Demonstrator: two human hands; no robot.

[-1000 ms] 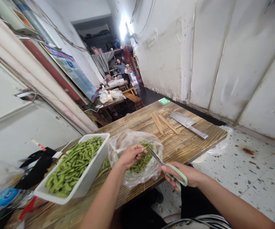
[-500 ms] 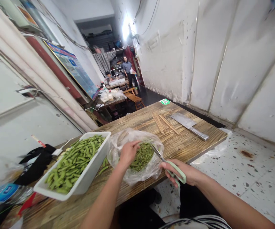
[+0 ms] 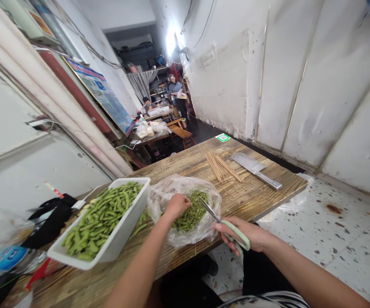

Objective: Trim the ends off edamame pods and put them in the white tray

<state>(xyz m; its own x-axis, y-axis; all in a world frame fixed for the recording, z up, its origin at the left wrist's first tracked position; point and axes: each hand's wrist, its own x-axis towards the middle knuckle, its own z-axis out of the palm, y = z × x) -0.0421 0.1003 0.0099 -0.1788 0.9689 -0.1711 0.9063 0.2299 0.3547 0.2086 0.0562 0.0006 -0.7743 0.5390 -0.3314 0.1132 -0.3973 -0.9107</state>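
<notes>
My left hand [image 3: 176, 206] reaches into a clear plastic bag [image 3: 172, 194] of green bean pods [image 3: 194, 212] on the wooden table [image 3: 252, 196]; its fingers are curled among the pods, and what they hold is hidden. My right hand [image 3: 247, 235] grips green-handled scissors [image 3: 226, 224] at the table's front edge, blades pointing into the bag. A white rectangular tray [image 3: 117, 239] heaped with trimmed green pods [image 3: 101, 220] stands just left of the bag.
A cleaver [image 3: 256, 170] and a bundle of bamboo skewers [image 3: 222, 167] lie on the far part of the table, beside a green sticker [image 3: 222, 137]. Black items [image 3: 52, 218] and a plastic bottle [image 3: 5, 256] sit at the left. Two people [image 3: 175, 87] are far down the corridor.
My left hand dipped deeper into the bag and closed among the pods. My right hand stayed in place with the scissors. The standing person far off walked to the right.
</notes>
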